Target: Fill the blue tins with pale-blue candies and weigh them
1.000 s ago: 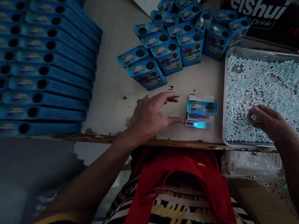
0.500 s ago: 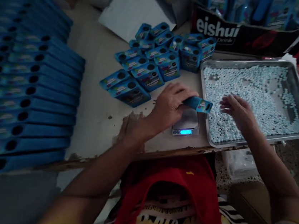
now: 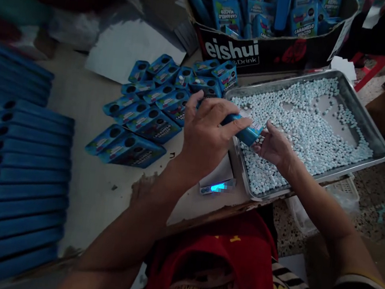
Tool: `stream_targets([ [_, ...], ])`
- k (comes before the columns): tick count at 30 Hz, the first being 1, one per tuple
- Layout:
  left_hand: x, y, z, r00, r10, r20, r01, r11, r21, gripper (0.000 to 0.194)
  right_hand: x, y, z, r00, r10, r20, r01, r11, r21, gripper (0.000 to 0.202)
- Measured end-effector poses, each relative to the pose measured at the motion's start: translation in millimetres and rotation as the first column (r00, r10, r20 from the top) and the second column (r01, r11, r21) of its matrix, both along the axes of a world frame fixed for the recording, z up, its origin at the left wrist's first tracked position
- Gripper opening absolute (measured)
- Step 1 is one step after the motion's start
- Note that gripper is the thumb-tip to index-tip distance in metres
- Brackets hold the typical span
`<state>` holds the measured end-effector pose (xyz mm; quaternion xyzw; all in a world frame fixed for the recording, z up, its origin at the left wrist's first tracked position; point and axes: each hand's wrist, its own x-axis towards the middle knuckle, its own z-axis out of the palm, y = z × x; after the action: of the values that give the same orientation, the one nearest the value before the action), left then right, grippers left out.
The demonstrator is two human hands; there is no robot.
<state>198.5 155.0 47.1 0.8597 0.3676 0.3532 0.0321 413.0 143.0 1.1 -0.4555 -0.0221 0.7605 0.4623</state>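
Nearest, I see a red apron [image 3: 213, 253], then a digital scale [image 3: 214, 182] with a lit display near the table edge. The left hand [image 3: 211, 132] has its fingers clamped around a blue candy box [image 3: 249, 132], tilted over the left side of a metal tray [image 3: 381, 152] of pale candies [image 3: 305, 129]. The right hand [image 3: 275, 147] curls by the box's end; I can't tell whether its fingers grip it. Farther off stands an "eishui" carton [image 3: 268, 55] full of blue packs.

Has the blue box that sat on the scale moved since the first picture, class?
Yes: rightward, off the scale; the blue box is now in the left hand, over the tray's left edge.
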Motion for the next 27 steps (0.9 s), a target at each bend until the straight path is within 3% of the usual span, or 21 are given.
stream_targets([
  [4,-4,1,-10.6,0.999,0.031,0.044,-0.028,0.998,-0.057,0.03,-3,-1,1.8,1.0,-0.002,-0.003,0.002,1.0,-0.017,0.048],
  [7,-8,4,-19.9,0.997,0.03,0.074,-0.028,0.999,-0.02,0.025,-4,-3,2.2,1.0,0.007,0.018,-0.007,1.0,-0.007,0.049],
  [14,-7,2,-6.2,0.998,-0.003,0.056,0.005,1.0,-0.029,0.028,-8,-3,6.0,1.0,0.003,0.023,-0.004,1.0,0.021,0.046],
  [21,-11,6,-32.7,0.998,0.064,0.018,-0.064,0.998,0.019,0.024,-5,-2,-5.5,0.999,0.044,-0.007,-0.044,0.999,0.016,0.053],
  [27,-9,-7,-19.5,0.996,0.053,0.075,-0.053,0.999,-0.004,0.03,-7,0,-8.9,0.998,0.054,-0.015,-0.052,0.996,0.071,0.047],
])
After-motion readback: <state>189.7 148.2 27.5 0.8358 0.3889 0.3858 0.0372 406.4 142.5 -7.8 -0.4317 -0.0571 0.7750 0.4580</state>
